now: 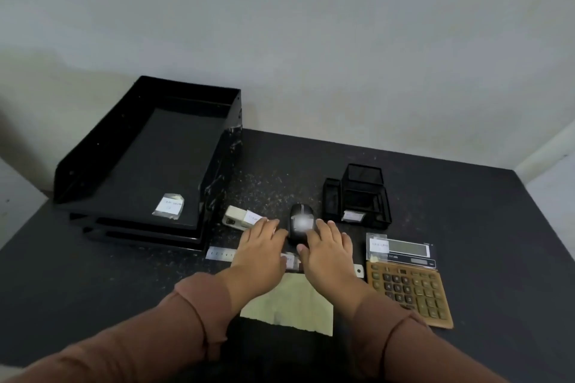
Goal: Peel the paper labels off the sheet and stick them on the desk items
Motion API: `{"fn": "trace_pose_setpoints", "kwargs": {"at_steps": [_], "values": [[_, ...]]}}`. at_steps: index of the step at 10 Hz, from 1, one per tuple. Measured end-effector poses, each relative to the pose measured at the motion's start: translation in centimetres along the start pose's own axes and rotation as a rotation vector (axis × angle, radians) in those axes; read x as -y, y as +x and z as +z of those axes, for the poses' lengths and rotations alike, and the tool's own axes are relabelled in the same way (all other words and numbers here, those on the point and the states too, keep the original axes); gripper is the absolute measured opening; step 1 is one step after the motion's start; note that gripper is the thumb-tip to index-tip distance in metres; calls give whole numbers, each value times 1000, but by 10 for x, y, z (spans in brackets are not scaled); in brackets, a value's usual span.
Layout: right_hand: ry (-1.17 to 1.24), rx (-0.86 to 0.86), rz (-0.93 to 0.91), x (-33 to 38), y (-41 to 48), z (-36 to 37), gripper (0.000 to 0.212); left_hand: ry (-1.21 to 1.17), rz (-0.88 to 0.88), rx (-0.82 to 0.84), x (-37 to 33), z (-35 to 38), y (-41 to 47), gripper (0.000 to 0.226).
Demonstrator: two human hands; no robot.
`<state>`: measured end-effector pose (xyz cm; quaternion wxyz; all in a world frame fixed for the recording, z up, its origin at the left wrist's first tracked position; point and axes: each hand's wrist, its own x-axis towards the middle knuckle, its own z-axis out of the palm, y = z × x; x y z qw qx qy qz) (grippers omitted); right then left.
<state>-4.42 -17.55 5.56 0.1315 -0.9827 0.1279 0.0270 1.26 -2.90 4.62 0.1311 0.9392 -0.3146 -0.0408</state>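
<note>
From the head camera, both hands lie palm-down with fingers spread over a dark speckled surface [466, 211]. The left hand [260, 246] rests flat across a steel ruler [217, 253], its fingertips reaching a cream stapler [238, 217] that already wears a white label [252, 218]; it grips nothing. The right hand [328, 250] is just as open, its fingers touching the near edge of a black mouse [301, 222] whose top shows a bright glare patch, so whether a label sits there cannot be told. Between the wrists lies the pale yellow-green label sheet [292, 305], partly covered by both forearms in brown sleeves [186, 320]. To the left stands a stack of black paper trays [149, 158] with a label [168, 206] on the top one. Behind the mouse is a black mesh desk organizer [357, 196], labelled at its front, and to the right a brown calculator [407, 286] with a label beside its display. A plain pale wall [280, 25] backs the surface.
</note>
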Motion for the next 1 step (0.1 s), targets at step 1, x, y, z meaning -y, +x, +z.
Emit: {"fn": "trace_pose_setpoints", "kwargs": {"at_steps": [1], "values": [[-16,-13,41,0,9,-10,50,28,-7,-15,-5,-12,12,54]]}}
